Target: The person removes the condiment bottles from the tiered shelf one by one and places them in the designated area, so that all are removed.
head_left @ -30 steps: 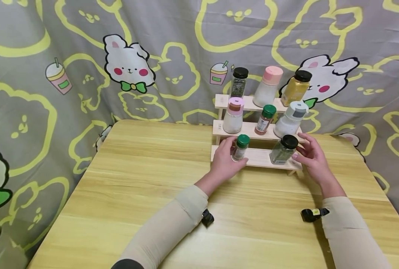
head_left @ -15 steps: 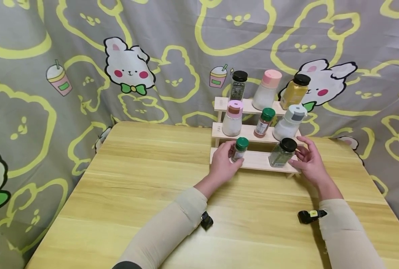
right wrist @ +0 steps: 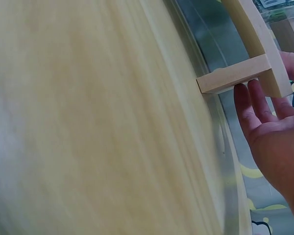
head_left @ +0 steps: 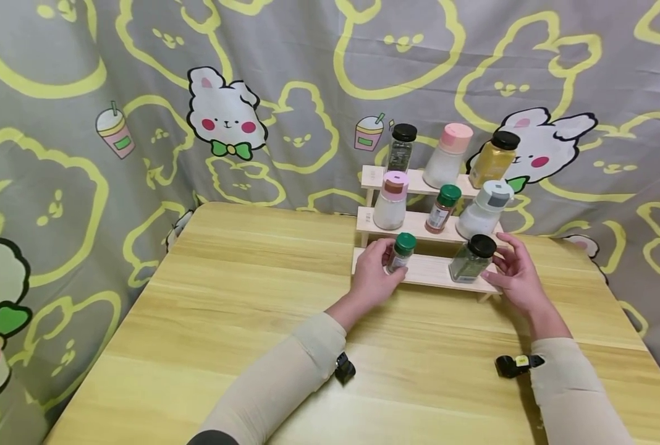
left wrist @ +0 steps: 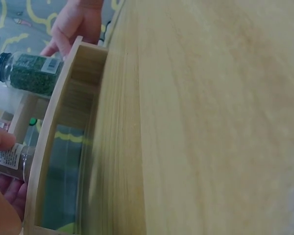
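Observation:
On the bottom shelf of a three-tier wooden spice rack (head_left: 430, 272), my left hand (head_left: 376, 272) holds a small spice jar (head_left: 401, 252) with a green cap, thumb in front and fingers behind. The left wrist view shows the labelled jar (left wrist: 9, 159) between thumb and fingers, its base right at the shelf. My right hand (head_left: 519, 272) is at the rack's right end. Seen from the right wrist, its fingers (right wrist: 257, 105) lie against the rack's leg (right wrist: 235, 73) while the thumb reaches over the shelf. Beside that hand stands a black-capped jar of green herbs (head_left: 473, 259).
The middle shelf bears a pink-capped shaker (head_left: 391, 204), a green-capped red spice jar (head_left: 442, 209) and a pale-capped shaker (head_left: 482, 210). On top stand a dark herb jar (head_left: 401, 151), a pink-capped white bottle (head_left: 447, 157) and a yellow jar (head_left: 494, 161). A patterned curtain (head_left: 296, 55) hangs behind the table (head_left: 241, 266).
My right hand has come in slightly closer to the rack's right end. My left hand keeps holding the green-capped jar in the same spot. The head view has shifted a little.

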Available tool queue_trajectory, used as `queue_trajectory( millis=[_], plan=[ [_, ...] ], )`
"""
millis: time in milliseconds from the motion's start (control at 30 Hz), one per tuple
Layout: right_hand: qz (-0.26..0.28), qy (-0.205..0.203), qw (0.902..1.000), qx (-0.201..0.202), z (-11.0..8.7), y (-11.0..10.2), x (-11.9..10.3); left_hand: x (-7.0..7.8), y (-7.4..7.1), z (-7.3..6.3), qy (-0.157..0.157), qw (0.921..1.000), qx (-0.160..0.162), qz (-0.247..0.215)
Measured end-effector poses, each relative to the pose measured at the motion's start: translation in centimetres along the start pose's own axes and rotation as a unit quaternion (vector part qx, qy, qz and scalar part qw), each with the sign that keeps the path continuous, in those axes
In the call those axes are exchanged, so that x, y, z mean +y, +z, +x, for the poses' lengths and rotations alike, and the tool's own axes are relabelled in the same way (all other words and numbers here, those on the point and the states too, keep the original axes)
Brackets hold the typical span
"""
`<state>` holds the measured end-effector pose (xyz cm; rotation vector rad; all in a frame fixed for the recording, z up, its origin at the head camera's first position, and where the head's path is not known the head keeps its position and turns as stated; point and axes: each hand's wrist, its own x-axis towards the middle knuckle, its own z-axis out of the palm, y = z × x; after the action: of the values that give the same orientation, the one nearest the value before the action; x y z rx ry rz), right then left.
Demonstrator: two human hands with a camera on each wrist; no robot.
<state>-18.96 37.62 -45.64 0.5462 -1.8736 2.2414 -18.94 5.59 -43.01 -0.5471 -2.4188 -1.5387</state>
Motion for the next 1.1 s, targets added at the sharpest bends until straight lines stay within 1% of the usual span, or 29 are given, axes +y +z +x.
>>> queue_trajectory(
  millis=[233, 367, 567, 733, 900, 1100],
  plan=[
    [0.01, 0.005, 0.9998, -0.015, 0.1, -0.1, -0.1, 0.1, -0.2, 0.0, 0.007, 0.9999, 0.008, 0.006],
    [0.015, 0.002, 0.9998, -0.011, 0.1, -0.2, 0.1, 0.5, -0.6, -0.1, 0.013, 0.9999, 0.01, 0.0],
    [0.02, 0.003, 0.9997, -0.011, 0.0, -0.3, 0.2, 0.8, -1.3, -0.2, 0.012, 0.9998, 0.012, -0.009],
    [0.019, 0.003, 0.9996, -0.021, 0.2, -0.2, 0.2, 0.8, -2.4, -0.5, 0.016, 0.9996, 0.019, -0.012],
    [0.013, 0.009, 0.9998, -0.015, 0.2, -0.3, 0.2, 0.7, -3.5, -0.9, 0.015, 0.9995, 0.023, -0.016],
    [0.008, 0.011, 0.9999, -0.009, 0.1, -0.2, 0.1, 0.6, -4.8, -1.0, 0.015, 0.9993, 0.032, -0.015]
  ],
)
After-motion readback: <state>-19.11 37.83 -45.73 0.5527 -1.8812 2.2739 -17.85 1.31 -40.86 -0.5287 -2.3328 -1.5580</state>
